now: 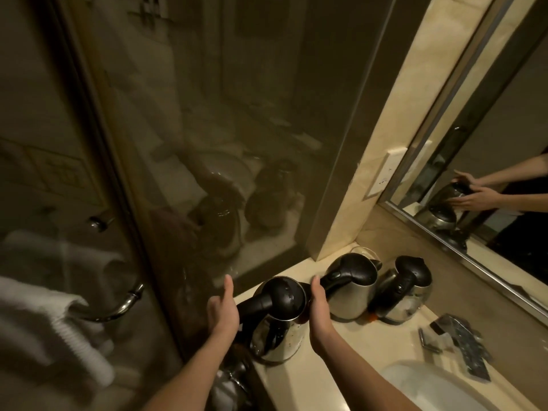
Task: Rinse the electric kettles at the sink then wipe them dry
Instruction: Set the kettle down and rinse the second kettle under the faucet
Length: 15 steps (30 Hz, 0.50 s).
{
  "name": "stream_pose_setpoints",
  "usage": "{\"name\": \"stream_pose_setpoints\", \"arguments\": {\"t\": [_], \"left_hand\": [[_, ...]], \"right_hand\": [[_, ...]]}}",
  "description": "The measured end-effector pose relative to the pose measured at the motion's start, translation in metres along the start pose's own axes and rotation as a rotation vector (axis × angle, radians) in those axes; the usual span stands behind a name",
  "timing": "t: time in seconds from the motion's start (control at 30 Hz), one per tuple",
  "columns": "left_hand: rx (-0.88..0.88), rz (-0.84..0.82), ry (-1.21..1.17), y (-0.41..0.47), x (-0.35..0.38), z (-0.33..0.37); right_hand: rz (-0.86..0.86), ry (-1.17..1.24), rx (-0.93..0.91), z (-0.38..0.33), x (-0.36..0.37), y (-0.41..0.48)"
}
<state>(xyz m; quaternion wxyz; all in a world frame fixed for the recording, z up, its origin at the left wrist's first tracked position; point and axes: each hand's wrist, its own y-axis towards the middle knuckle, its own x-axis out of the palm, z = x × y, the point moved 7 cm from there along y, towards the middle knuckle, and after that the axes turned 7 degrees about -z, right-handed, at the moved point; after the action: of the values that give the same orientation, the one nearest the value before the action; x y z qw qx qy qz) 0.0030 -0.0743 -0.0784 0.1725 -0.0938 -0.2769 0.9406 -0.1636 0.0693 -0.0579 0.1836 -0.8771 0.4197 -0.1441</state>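
The left hand (pixel 222 311) grips the black handle of the nearest kettle (pixel 275 330), with the thumb pointing up. The right hand (pixel 318 310) lies against the other side of its lid, thumb also up. The kettle rests on the beige counter (pixel 370 336). Just beyond the right hand stands a second kettle (pixel 353 292), and further right of the grip a third kettle (pixel 406 295). Left of the grip is a glass door (pixel 207 143) with a chrome handle (pixel 118 305). Nearer than the grip, to the right, is a white sink (pixel 430 387).
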Motion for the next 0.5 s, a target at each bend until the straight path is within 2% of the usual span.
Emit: {"name": "stream_pose_setpoints", "arguments": {"t": [0.5], "left_hand": [[0.025,-0.089,0.145,0.039,0.003,0.012]], "right_hand": [[0.053,-0.095,-0.001,-0.007,0.014,0.035]]}}
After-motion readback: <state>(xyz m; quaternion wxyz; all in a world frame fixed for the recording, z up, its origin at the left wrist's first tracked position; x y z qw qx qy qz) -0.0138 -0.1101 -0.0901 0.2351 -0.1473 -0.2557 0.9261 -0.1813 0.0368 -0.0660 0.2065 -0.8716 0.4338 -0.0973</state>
